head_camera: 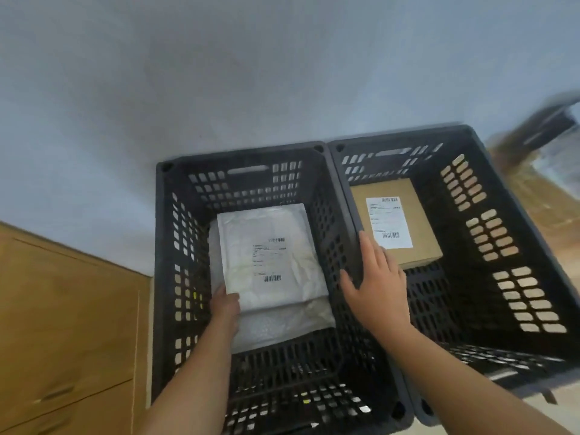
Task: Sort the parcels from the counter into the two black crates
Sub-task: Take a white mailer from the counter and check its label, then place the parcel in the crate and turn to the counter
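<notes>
Altogether, two black crates stood side by side, their long walls touching, against a pale wall (pixel 219 73). Left crate (pixel 163 277) — held white padded mailers: one on top (pixel 266 255), label up with two barcodes showing, and at least one more white mailer (pixel 282 328) beneath it, jutting out at the near edge; the exact count of the stack could not be told. Right crate (pixel 533 246) — held one brown cardboard box (pixel 417 233) with one white shipping label, lying flat in the far left corner of the crate floor.

Hands, two, both bare. Left hand (pixel 224 304) reached down into the left crate and gripped the near left corner of the top mailer, thumb over its upper face, fingers hidden beneath. Right hand (pixel 376 277) lay open and empty, fingers spread, resting on the shared rims where the two crates met, fingertips just beside the cardboard box but apart from it.

One wooden cabinet (pixel 62 324) stood to the left of the crates — light brown, with drawer seams visible. Blurred brown shapes at the far right could not be identified.
</notes>
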